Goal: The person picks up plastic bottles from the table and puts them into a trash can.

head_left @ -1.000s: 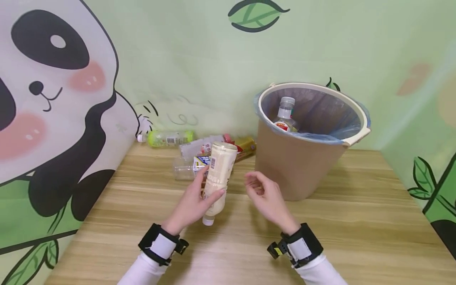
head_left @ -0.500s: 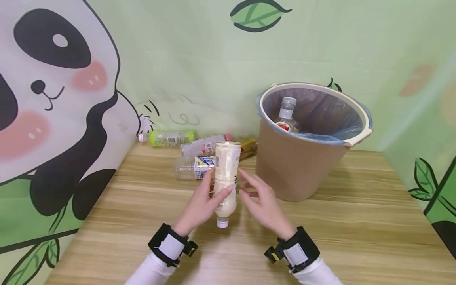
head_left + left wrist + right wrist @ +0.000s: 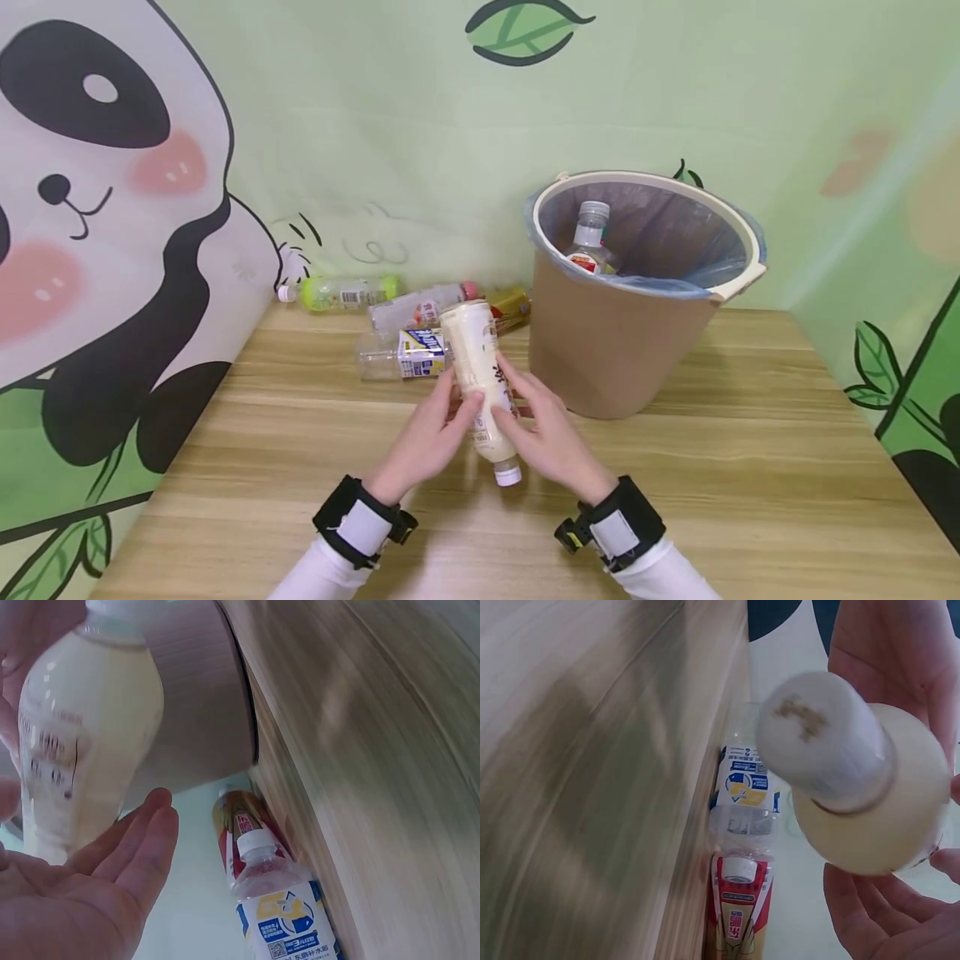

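Observation:
A cream-coloured plastic drink bottle (image 3: 474, 346) is held above the table in the head view, upside down and tilted, its white cap (image 3: 507, 473) lowest and toward the right. My left hand (image 3: 429, 440) grips its left side, thumb across the front. On the other side my right hand (image 3: 557, 435) holds the bottle between thumb and fingers. In the left wrist view the bottle (image 3: 86, 735) stands beside the curved left fingers (image 3: 146, 847). The right wrist view looks onto the bottle's cap (image 3: 817, 735), which has a brown stain; right fingers (image 3: 862, 911) lie below it.
A brown bin (image 3: 607, 350) with a blue liner stands right of the hands, a clear bottle (image 3: 588, 242) inside. Behind the hands lie a labelled clear bottle (image 3: 382, 358), a pink-capped bottle (image 3: 412, 308), a green bottle (image 3: 348, 293) and a gold-and-red container (image 3: 512, 307).
The right hand has come in from beside the bin and taken hold of the bottle. The bottle has moved right and its tilt has swung, the cap now pointing to the right.

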`<action>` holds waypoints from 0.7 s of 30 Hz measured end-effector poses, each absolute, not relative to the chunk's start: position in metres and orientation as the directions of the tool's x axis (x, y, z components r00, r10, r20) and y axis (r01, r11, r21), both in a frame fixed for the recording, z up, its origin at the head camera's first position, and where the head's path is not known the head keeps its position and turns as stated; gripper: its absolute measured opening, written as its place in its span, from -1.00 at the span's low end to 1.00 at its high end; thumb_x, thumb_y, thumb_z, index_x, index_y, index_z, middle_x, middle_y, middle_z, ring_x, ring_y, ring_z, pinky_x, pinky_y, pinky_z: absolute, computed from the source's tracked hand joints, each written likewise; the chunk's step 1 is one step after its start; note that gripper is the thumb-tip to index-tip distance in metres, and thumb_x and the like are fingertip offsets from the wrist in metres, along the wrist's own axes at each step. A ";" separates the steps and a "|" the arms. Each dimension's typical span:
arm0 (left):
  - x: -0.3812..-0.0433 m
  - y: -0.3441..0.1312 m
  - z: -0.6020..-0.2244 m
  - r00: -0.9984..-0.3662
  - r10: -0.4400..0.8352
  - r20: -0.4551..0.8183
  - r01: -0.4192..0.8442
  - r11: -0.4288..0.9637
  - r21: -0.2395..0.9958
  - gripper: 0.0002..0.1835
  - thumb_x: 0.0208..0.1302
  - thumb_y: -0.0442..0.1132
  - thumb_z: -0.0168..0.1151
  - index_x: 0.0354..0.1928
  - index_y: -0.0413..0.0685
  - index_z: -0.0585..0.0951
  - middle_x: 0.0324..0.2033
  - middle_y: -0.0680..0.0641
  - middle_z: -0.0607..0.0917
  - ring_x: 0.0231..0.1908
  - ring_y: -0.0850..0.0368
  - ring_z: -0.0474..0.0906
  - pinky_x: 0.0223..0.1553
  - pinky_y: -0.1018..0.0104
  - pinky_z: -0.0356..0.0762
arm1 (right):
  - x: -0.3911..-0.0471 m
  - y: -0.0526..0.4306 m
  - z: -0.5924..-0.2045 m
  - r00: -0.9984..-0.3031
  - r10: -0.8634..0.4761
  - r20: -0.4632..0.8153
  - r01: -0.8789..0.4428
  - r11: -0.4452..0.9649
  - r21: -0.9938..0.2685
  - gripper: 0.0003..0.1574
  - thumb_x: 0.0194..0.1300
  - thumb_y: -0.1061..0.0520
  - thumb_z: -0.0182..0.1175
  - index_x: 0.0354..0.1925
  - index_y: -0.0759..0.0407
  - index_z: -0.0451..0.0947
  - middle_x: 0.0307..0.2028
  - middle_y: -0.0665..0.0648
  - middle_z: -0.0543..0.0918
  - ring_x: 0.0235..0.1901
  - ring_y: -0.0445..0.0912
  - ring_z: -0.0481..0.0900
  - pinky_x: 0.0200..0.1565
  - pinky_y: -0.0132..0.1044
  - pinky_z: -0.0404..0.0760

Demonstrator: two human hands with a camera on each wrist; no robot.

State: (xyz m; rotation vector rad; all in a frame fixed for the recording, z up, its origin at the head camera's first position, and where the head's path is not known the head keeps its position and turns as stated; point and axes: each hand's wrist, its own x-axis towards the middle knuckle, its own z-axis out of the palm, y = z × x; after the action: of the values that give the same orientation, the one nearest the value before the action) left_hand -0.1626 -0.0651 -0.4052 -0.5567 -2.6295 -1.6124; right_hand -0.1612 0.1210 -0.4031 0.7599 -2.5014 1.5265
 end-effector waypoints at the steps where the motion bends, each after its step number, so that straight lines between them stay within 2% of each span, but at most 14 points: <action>1: -0.163 -0.066 -0.405 -0.937 0.293 0.190 0.306 0.426 0.851 -0.37 0.43 0.12 -0.12 0.41 -0.04 0.15 0.13 -0.17 0.55 0.04 0.07 0.53 0.06 0.14 0.51 | -0.161 0.122 -0.403 -0.869 -0.354 0.344 -0.470 0.380 -0.796 -0.21 0.36 0.04 0.11 0.45 -0.13 0.04 0.24 0.12 0.39 0.06 -0.02 0.49 -0.05 -0.21 0.61; 4: -0.162 -0.067 -0.404 -0.936 0.287 0.204 0.324 0.477 0.817 -0.42 0.47 0.10 -0.18 0.38 -0.05 0.24 0.13 -0.18 0.55 0.09 0.03 0.50 0.11 0.08 0.47 | -0.162 0.123 -0.404 -0.869 -0.352 0.349 -0.480 0.422 -0.769 -0.18 0.34 0.02 0.13 0.46 -0.16 0.03 0.21 0.12 0.41 0.02 -0.06 0.47 -0.07 -0.18 0.60; 10: -0.161 -0.069 -0.405 -0.928 0.282 0.245 0.364 0.539 0.760 -0.50 0.51 0.02 -0.25 0.34 -0.06 0.33 0.16 -0.18 0.53 0.14 -0.05 0.45 0.16 0.01 0.41 | -0.163 0.123 -0.406 -0.866 -0.352 0.354 -0.490 0.465 -0.737 -0.07 0.26 0.01 0.19 0.47 -0.25 -0.02 0.12 0.12 0.43 -0.20 -0.10 0.45 -0.32 -0.24 0.53; 15: -0.162 -0.071 -0.405 -0.925 0.281 0.256 0.376 0.584 0.719 -0.52 0.52 -0.04 -0.26 0.33 -0.08 0.34 0.15 -0.17 0.54 0.13 -0.07 0.46 0.17 -0.01 0.39 | -0.165 0.124 -0.404 -0.855 -0.345 0.387 -0.513 0.448 -0.732 -0.03 0.20 0.04 0.24 0.47 -0.19 0.01 0.10 0.13 0.45 -0.18 -0.09 0.45 -0.31 -0.24 0.51; 21: -0.162 -0.075 -0.403 -0.923 0.280 0.264 0.384 0.633 0.672 -0.53 0.52 -0.04 -0.24 0.32 -0.07 0.36 0.17 -0.17 0.52 0.12 -0.08 0.47 0.16 -0.02 0.40 | -0.167 0.128 -0.395 -0.849 -0.318 0.423 -0.527 0.442 -0.726 -0.10 0.17 0.06 0.26 0.42 -0.11 0.15 0.05 0.11 0.49 -0.19 -0.09 0.46 -0.32 -0.22 0.50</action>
State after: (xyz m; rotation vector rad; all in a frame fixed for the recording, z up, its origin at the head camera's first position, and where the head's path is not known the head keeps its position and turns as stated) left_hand -0.1625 -0.0752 -0.4033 -0.5559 -2.7159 -1.1645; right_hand -0.1670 0.1283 -0.3954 0.7370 -2.4702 1.3634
